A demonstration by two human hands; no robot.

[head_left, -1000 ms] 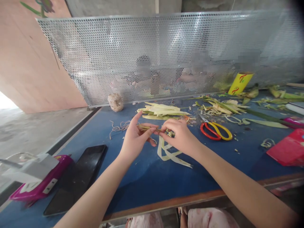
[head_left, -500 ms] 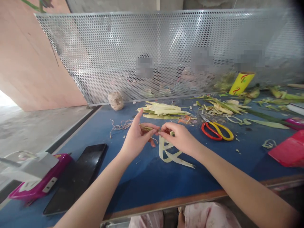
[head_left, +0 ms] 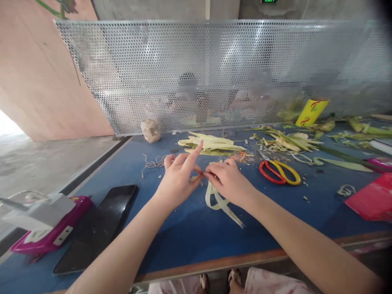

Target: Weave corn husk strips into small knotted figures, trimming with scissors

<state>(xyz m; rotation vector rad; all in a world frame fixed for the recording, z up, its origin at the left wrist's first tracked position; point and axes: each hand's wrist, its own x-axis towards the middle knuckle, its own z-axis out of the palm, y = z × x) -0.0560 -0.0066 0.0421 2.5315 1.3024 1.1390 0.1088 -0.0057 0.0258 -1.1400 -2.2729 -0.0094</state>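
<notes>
My left hand (head_left: 180, 179) pinches with its thumb and a bent finger, while its index finger points up and away. Right against it, my right hand (head_left: 229, 179) has its fingertips pressed together, and the two pinches meet above the blue table (head_left: 183, 241). Between them is a pale corn husk strip (head_left: 228, 210), whose loop and loose tail hang below my right hand. The part inside the fingers is mostly hidden. Behind the hands lies a pile of corn husks (head_left: 211, 143). Scissors (head_left: 268, 159) with red and yellow handles rest to the right, apart from my hand.
Thin string (head_left: 154, 164) lies tangled left of my hands. A black phone (head_left: 98, 228) and a magenta power strip (head_left: 76, 212) sit at the left. A perforated metal panel (head_left: 137, 81) bounds the back, people behind it. A red box (head_left: 372, 198) stands right.
My left hand has turned, its index finger now farther right. My right hand's fingers have closed in more tightly, and the hanging husk strip has shifted, its tail lower. The view tilts up slightly.
</notes>
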